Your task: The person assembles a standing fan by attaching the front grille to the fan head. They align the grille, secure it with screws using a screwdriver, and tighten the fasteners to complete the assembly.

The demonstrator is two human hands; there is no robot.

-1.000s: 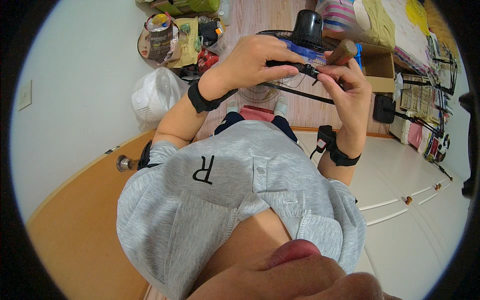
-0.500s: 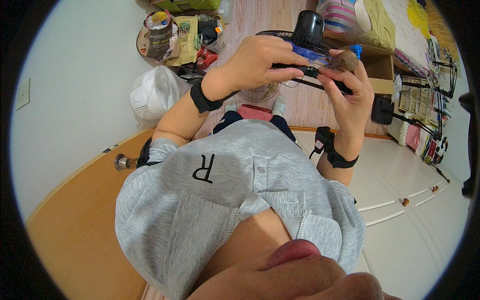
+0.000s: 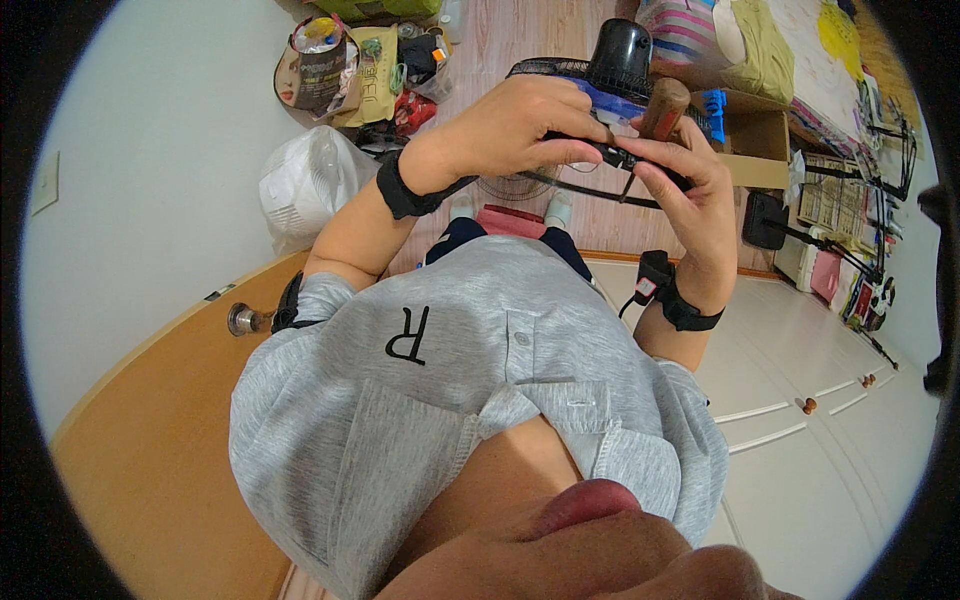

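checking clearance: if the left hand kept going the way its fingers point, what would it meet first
Probably the right hand: the left hand points across at it, fingertips almost meeting on the small black object both hold. Depth is unclear.

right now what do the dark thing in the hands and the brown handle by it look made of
Dark thing: slim black strips, matte, probably plastic or metal; too small to tell. Brown handle: rounded, glossy reddish brown, likely varnished wood. Both hands, left hand and right hand, pinch the dark thing.

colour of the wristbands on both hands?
Black, both: the band on the left wrist and the band on the right wrist. Clearest in the head view.
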